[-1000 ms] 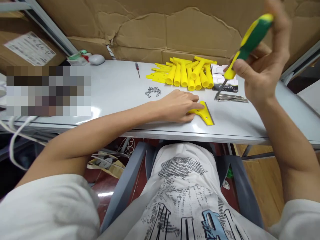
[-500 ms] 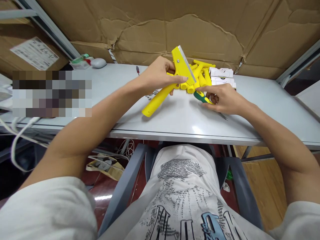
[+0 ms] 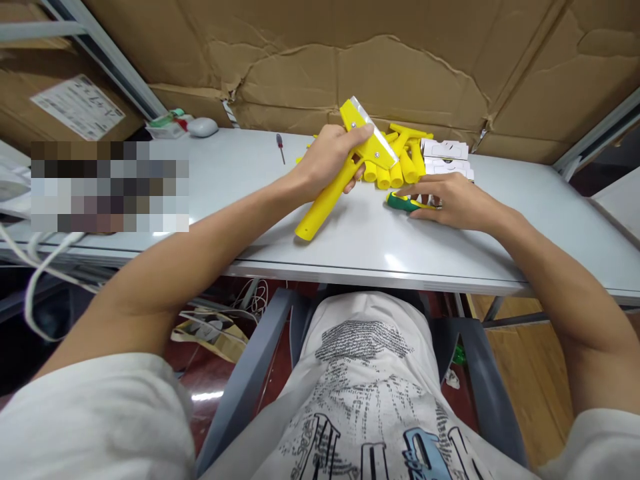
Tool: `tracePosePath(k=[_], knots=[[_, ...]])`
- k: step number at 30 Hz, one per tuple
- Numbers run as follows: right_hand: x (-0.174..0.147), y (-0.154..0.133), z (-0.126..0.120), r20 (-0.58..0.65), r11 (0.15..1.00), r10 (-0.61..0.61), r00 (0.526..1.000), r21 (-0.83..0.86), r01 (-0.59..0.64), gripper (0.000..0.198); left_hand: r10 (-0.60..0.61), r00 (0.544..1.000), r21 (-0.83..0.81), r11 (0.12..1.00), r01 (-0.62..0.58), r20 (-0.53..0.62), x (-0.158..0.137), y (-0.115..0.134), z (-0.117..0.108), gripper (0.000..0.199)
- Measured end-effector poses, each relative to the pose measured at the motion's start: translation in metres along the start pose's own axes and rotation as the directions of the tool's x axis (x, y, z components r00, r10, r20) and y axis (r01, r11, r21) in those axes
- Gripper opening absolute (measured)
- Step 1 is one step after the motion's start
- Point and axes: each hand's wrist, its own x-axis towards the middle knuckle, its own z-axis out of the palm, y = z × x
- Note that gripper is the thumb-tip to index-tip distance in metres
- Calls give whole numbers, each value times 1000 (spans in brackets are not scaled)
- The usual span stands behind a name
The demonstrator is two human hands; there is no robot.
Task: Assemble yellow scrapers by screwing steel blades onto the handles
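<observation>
My left hand is closed around a yellow scraper, where the handle meets the head. The thumb rests on the scraper's head, which shows two screws and a pale blade edge pointing up and right. The handle slants down to the left above the table. On the right, my right hand is low at the tabletop, its fingers and thumb around a green and yellow screwdriver. The screwdriver's shaft is hidden by the hand. Several more yellow scrapers lie in a pile behind the hands.
White boxes or cards are stacked right of the pile. A small screwdriver lies at the back left, with a white computer mouse farther left. Cardboard backs the white table. White cables hang at the left edge.
My left thumb has moved up the scraper's head, and the scraper has shifted slightly right and down. The green screwdriver has turned flatter at the tabletop; its metal tip no longer shows.
</observation>
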Motion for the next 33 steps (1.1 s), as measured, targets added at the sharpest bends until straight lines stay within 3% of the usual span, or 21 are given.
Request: tracePosePath(k=[6, 11, 15, 20, 27, 33], knots=[[-3, 18, -16, -21, 993, 36, 999, 112, -33, 55, 19, 999, -52, 998, -18, 26, 0, -1, 3, 76], [-12, 75, -21, -259, 983, 162, 952, -44, -179, 47, 29, 999, -54, 998, -27, 35, 3, -10, 3, 87], [-18, 110, -19, -199, 927, 246, 949, -238, -291, 54, 10, 1000, -204, 979, -13, -15, 6, -18, 9, 71], [-17, 110, -17, -71, 900, 308, 949, -301, -315, 39, -37, 997, -385, 923, 11, -62, 5, -10, 16, 50], [-14, 114, -13, -100, 913, 333, 938, -213, -347, 43, -41, 987, -451, 892, -33, -153, 4, 8, 14, 50], [-13, 116, -17, -167, 912, 369, 914, -125, -391, 35, -16, 962, -476, 871, -121, -273, 11, -4, 11, 44]])
